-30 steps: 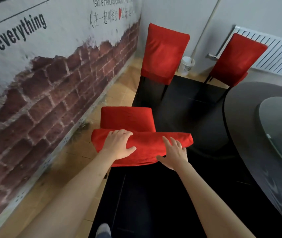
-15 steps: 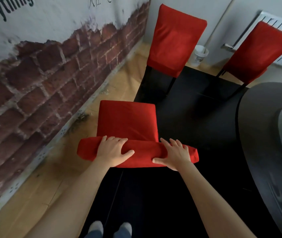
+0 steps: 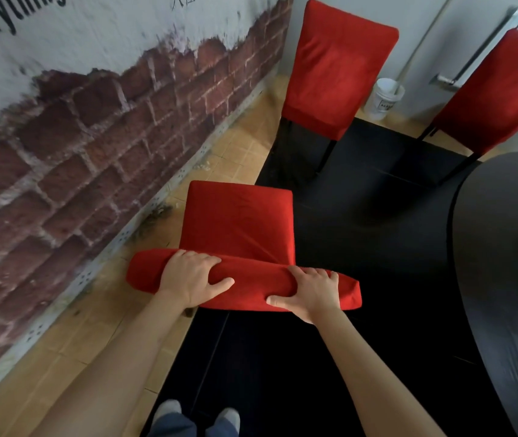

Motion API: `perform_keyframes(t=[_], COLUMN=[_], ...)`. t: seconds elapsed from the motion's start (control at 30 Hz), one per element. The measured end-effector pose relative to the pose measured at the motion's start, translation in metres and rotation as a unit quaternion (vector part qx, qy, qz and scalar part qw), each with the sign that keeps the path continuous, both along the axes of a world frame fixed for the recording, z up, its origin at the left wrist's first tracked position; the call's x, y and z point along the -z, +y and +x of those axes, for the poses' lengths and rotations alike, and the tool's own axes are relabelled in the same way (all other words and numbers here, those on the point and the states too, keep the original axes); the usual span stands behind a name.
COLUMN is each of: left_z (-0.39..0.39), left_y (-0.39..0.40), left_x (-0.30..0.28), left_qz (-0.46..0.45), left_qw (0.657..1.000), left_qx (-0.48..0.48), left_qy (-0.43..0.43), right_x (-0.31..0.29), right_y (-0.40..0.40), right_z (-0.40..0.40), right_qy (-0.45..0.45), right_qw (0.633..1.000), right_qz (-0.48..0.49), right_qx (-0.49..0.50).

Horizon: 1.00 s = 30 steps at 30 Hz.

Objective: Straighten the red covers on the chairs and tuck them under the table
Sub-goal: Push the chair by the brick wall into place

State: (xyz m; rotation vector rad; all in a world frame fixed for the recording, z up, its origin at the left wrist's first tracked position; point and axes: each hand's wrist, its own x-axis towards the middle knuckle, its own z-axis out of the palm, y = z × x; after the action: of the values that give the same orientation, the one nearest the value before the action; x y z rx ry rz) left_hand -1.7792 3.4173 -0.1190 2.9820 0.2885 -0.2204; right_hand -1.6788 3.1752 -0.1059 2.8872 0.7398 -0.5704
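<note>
Both hands have slid apart, left hand (image 3: 193, 277) and right hand (image 3: 309, 291) gripping the chair's red cover (image 3: 241, 247).

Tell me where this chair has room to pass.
Free: dark mat between the near chair, table and far chairs; wood floor along the brick wall. Crowded: corner with white bucket.

My fingertips curl out of sight over the far side of the nearest red fabric-covered chair back (image 3: 245, 279), so its legs and frame stay hidden below. The round dark worktop (image 3: 503, 247) runs off the right edge, as does the blurred third red-covered chair (image 3: 497, 96). The black lettering on the white painted wall (image 3: 14, 17) is cropped at the top and smeared.
</note>
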Motion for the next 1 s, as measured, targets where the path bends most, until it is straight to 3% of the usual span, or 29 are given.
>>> perform_keyframes(t=[0.33, 1.0], left_z=[-0.008, -0.048], left_y=[0.007, 0.056], left_x=[0.002, 0.004], left_qz=[-0.007, 0.021], left_qw=[0.999, 0.958], left_qx=[0.039, 0.285], left_qy=[-0.015, -0.029], right_x=[0.001, 0.001], right_y=[0.001, 0.046], right_z=[-0.028, -0.208], right_qy=[-0.009, -0.027], right_qw=[0.999, 0.951], right_qz=[-0.003, 0.027], right_qx=[0.047, 0.308])
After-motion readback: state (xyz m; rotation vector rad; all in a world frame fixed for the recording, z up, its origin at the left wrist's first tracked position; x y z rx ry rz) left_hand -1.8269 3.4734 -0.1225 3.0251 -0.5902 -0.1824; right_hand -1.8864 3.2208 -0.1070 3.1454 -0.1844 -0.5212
